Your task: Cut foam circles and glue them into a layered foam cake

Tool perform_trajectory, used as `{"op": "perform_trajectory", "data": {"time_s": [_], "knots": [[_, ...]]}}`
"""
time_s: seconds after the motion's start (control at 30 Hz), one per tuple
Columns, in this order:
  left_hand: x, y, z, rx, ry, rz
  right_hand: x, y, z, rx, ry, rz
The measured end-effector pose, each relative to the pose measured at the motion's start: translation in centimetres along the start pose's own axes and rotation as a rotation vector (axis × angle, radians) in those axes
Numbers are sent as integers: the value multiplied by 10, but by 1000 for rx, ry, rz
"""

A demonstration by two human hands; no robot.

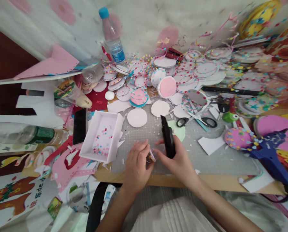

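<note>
Near the front edge of the grey cutting mat (192,161), my left hand (138,164) is closed round a small, shiny, multicoloured piece (151,157), perhaps a clear packet; my fingers cover most of it. My right hand (179,158) grips a black stapler (168,137), tilted upward with its narrow end pointing away from me. The right thumb and index finger reach toward the small piece, close to or touching it. A pale green paper disc (179,130) lies behind the stapler. Left of my hands stands a white box (120,125) with confetti inside.
Black-handled scissors (197,118) lie on the mat beyond my right hand. A blue glue gun (274,154) is at the right. Several confetti-trimmed paper discs (139,96) crowd the back, near a water bottle (112,38). A phone (80,126) lies beside the box.
</note>
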State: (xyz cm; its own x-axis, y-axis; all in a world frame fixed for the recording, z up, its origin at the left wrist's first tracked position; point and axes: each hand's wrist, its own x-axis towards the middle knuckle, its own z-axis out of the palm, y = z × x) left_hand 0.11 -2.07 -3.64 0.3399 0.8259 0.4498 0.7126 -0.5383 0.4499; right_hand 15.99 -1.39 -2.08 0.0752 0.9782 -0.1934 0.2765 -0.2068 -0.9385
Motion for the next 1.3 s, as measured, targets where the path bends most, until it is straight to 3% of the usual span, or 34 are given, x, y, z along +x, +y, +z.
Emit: {"op": "perform_trajectory", "data": {"time_s": [0.17, 0.43, 0.63, 0.77, 1.0, 1.3], "knots": [[-3, -2, 1, -1, 10, -10, 0, 5, 7, 119, 14, -3], [-7, -5, -1, -28, 28, -61, 1, 10, -26, 74, 73, 0], [-7, -5, -1, -28, 4, -36, -4, 5, -2, 42, -45, 51], [-8, -4, 0, -23, -2, -11, -3, 6, 13, 190, -103, 112], [-9, -6, 0, -46, -7, 22, -1, 3, 6, 344, -125, 160], [-7, -5, -2, -51, -19, 32, 0, 6, 11, 174, -110, 8]]}}
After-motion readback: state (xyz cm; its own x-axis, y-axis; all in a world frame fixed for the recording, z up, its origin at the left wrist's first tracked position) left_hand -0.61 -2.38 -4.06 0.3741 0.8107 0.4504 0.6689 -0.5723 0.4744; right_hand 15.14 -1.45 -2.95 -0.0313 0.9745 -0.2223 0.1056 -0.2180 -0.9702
